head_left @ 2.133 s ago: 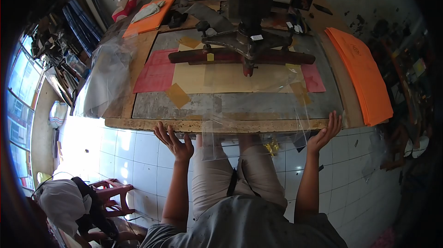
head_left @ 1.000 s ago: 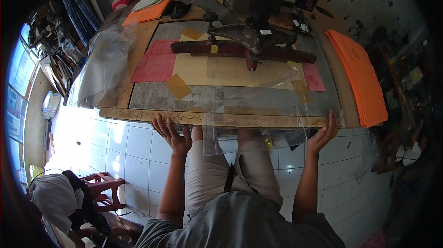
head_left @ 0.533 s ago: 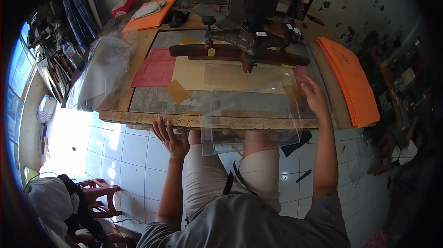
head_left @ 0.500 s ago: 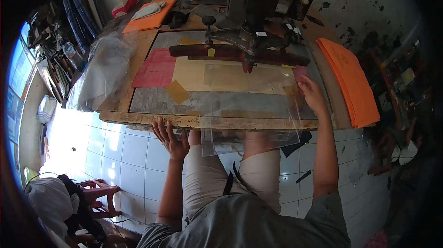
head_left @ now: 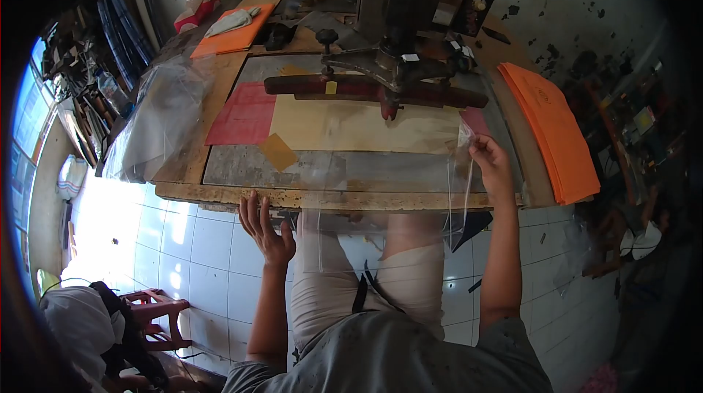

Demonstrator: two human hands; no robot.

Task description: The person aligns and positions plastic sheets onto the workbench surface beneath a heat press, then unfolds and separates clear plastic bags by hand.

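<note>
My right hand [head_left: 492,162] pinches the upper right corner of a clear plastic sheet [head_left: 463,177], which droops over the table's front edge above my lap. Its far limits are hard to make out. My left hand [head_left: 268,233] rests against the wooden front edge [head_left: 307,198] with its fingers spread and nothing in it. Behind the plastic, a cream sheet [head_left: 344,129] and a pink sheet [head_left: 243,115] lie on the grey plate [head_left: 234,166]. A small tan piece [head_left: 279,152] overlaps them. Just above the sheets hangs the dark red bar [head_left: 432,93] of a press.
A stack of orange sheets [head_left: 551,129] lies along the table's right side. Clear plastic [head_left: 165,122] is heaped at the left, with a cloth [head_left: 233,21] on an orange sheet behind it. The press column [head_left: 406,23] rises at the back. A red stool [head_left: 157,316] stands at lower left.
My right hand has closed on the clear plastic sheet's corner and drawn it slightly towards me, off the press area. My left hand stays at the table edge.
</note>
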